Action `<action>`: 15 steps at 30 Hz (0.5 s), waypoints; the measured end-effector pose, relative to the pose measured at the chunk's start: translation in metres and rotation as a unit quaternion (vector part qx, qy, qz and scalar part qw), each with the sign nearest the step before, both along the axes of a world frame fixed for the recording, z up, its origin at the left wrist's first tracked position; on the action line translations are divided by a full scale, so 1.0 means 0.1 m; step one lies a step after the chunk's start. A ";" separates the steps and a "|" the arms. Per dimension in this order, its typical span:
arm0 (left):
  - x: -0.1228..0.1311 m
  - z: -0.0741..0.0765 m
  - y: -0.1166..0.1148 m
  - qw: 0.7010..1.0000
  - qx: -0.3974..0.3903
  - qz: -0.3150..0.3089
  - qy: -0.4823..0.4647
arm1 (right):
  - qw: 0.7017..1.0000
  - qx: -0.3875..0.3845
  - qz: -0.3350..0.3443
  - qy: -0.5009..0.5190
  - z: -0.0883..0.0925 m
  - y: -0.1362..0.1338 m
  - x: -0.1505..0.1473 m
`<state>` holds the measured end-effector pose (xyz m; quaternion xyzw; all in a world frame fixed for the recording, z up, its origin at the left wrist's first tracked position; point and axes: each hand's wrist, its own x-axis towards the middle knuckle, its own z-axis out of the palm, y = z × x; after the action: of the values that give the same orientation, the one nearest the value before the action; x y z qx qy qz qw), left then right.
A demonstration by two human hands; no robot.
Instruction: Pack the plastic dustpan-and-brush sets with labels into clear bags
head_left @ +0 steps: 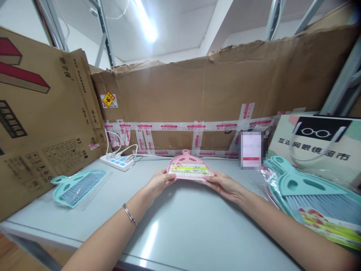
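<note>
A pink dustpan-and-brush set (189,174) is held by its two near corners above the middle of the table (180,226), its handle pointed away from the person and a printed label (183,166) laid across the bristles. The left corner is pinched between the thumb and fingers of the left hand (162,184), the right corner by those of the right hand (225,186); whether the table is touched by the pan cannot be told. A silver bracelet (129,214) is worn on the left wrist. Behind and to the left, a white power strip (117,162) is seen with plugs inserted. A teal set (81,186) is laid at far left beside a printed carton (53,113); more teal sets (318,192) are gathered at right, before a shopping bag (313,139) printed with eyeglasses. A pixelated item (252,148) is placed near the bag, and the table is backed by taped brown cardboard (180,94).
</note>
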<state>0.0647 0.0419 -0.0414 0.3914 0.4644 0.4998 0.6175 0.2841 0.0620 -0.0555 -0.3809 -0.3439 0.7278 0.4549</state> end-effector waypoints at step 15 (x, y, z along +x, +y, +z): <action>0.02 0.06 -0.06 0.957 0.127 0.059 0.253 | 0.990 0.048 -0.129 -0.014 0.10 -0.10 -0.10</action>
<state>0.0672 0.0358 -0.0355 0.5521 0.5604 0.4748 0.3946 0.2741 0.0521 -0.0459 -0.4104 -0.3325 0.6401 0.5579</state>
